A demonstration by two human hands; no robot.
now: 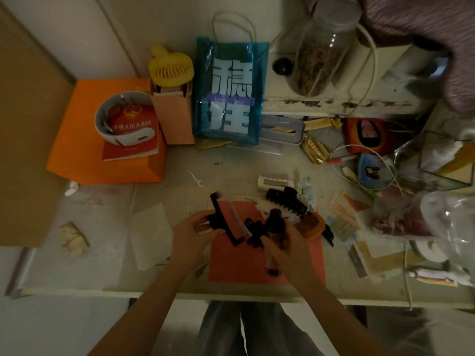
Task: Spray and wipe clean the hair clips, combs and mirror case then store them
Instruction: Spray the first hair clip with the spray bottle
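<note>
Both hands work over the red mat (257,268): right hand (285,242) curls round the spray bottle (275,227), nozzle toward the black comb (223,222) pinched crosswise in the left hand (195,229), just beside it.

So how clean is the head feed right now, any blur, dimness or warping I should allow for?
Head view: dim overall, darkest toward the corners. The left hand and its black comb are smeared by motion, as are the right hand and its dark spray bottle. The table edge bows from the wide-angle lens. Small glare spots sit on the clear jar.
</note>
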